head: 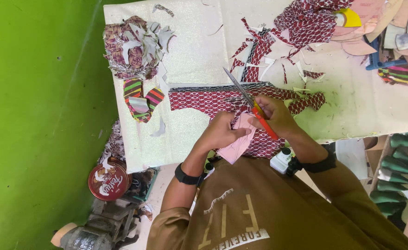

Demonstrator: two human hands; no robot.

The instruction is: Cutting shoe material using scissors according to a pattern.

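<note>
Head view: my left hand [222, 132] pinches the pink paper pattern piece [238, 141] on red patterned fabric [204, 99]; my right hand [275, 115] grips red-handled scissors [250, 104], blades beyond the fingers. I'd cut slowly along the pattern's edge.

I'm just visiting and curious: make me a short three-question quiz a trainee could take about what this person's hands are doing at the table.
1. True or false: the right hand holds scissors with red-orange handles.
2. What does the left hand grip?
A. a round tin
B. a pale pink pattern piece laid over red patterned fabric
C. a blue tool
3. Which pile lies at the table's far left corner: red scraps or brown woven-print cuttings?

Key
1. True.
2. B.
3. The brown woven-print cuttings; the red scraps lie nearer the middle.
</note>
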